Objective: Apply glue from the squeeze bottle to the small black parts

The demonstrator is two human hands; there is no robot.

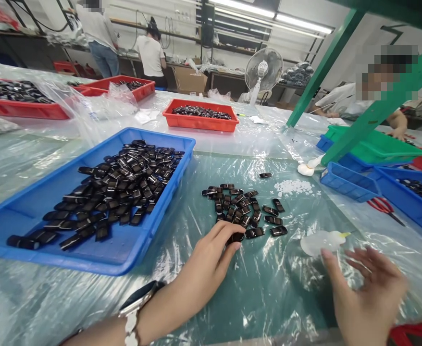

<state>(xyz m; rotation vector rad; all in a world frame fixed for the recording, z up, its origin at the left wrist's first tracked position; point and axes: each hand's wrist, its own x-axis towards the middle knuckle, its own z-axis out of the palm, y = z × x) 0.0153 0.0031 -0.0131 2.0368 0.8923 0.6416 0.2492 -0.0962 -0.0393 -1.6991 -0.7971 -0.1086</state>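
Observation:
My left hand (214, 247), with a watch and a bracelet on the wrist, reaches to the near edge of a loose pile of small black car-shaped pieces (232, 204). Thumb and fingers are closed around one black piece (235, 237), partly hidden by the fingers. To the right, my right hand (369, 283) is open, fingers apart and slightly blurred. Just beyond its thumb lies a squeeze bottle (321, 241), whitish and translucent with a yellow tip, on its side. Small white bits (293, 187) are heaped past the black pieces.
A blue tray (131, 259) piled with black pieces stands on the left. Red trays (201, 124) sit farther back. Green posts (326, 72), blue bins (348, 181) and red-handled pliers (380, 205) are on the right. Plastic sheeting covers the table. Other people work beyond.

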